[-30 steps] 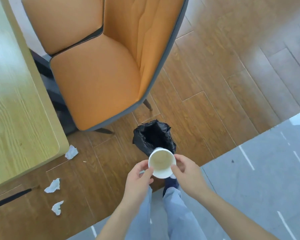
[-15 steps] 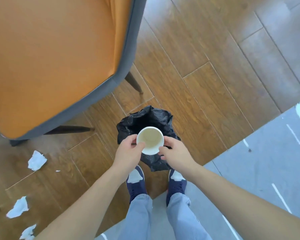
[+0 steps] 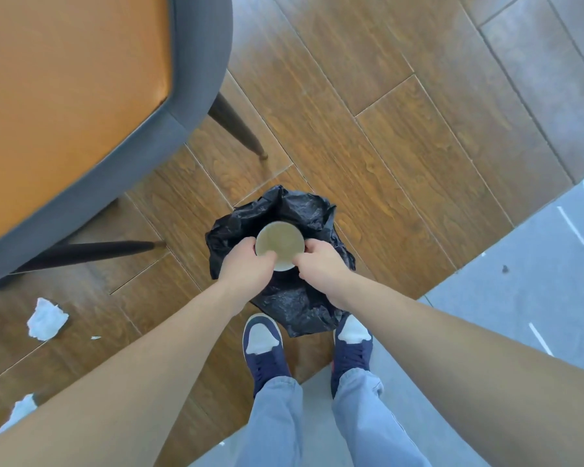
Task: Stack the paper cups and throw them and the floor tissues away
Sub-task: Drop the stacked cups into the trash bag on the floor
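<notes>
I hold the white paper cup stack (image 3: pixel 280 245) upright with both hands, its open mouth facing me. My left hand (image 3: pixel 245 266) grips its left side and my right hand (image 3: pixel 319 264) its right side. The stack hangs right over the mouth of a bin lined with a black bag (image 3: pixel 294 305) on the wooden floor. A crumpled white tissue (image 3: pixel 45 318) lies on the floor at the left. Another tissue (image 3: pixel 21 411) shows at the lower left, partly hidden behind my left forearm.
An orange chair with a grey shell (image 3: pixel 125 156) fills the upper left, its dark legs (image 3: pixel 236 126) reaching the floor near the bin. My two blue shoes (image 3: pixel 267 352) stand just behind the bin. Grey floor (image 3: pixel 536 281) lies to the right.
I have leaned forward and lowered the cup stack with both hands until it sits over the bin's mouth. The table has left the view and the chair looms closer.
</notes>
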